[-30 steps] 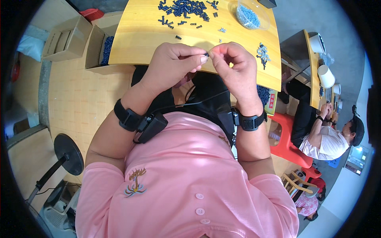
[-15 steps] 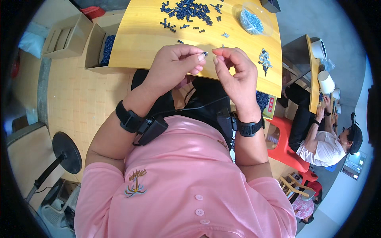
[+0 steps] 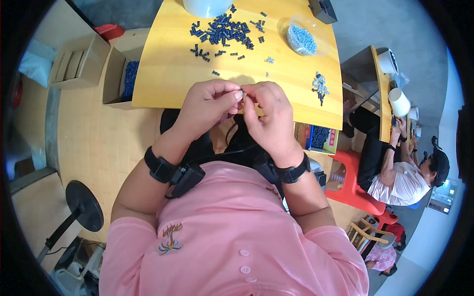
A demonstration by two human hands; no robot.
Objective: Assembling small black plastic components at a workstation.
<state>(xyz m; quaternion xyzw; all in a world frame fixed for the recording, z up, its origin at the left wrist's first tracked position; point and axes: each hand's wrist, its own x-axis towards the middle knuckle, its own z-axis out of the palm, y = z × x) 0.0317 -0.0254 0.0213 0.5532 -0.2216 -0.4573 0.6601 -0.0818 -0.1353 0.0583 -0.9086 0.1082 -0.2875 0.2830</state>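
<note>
My left hand [image 3: 205, 109] is closed in a pinch on a small black plastic part [image 3: 242, 91] at the table's near edge. Only a sliver of it shows between the fingertips. My right hand [image 3: 270, 112] meets it there, thumb and forefinger pinched against the part's end; what they grip is too small to make out. Beyond my hands lies a heap of black plastic parts [image 3: 224, 33], with a single one [image 3: 216, 73] nearer to me. A clear bowl [image 3: 291, 30] holds small silvery-blue pieces. Several silvery pieces [image 3: 269, 60] lie loose, and a silvery and black cluster [image 3: 320, 89] is at the right.
At the table's far side stand a white tub [image 3: 207, 7] and a dark box [image 3: 323, 11]. Cardboard boxes [image 3: 114, 79] are at the left. A yellow-edged box [image 3: 332, 143] of black parts sits below the table's right side, by a red stool [image 3: 345, 185]. A co-worker [image 3: 400, 180] sits at the right.
My right hand has moved left, closing the gap to my left hand; their fingertips now meet at the black part. The view has shifted, bringing the white tub into sight.
</note>
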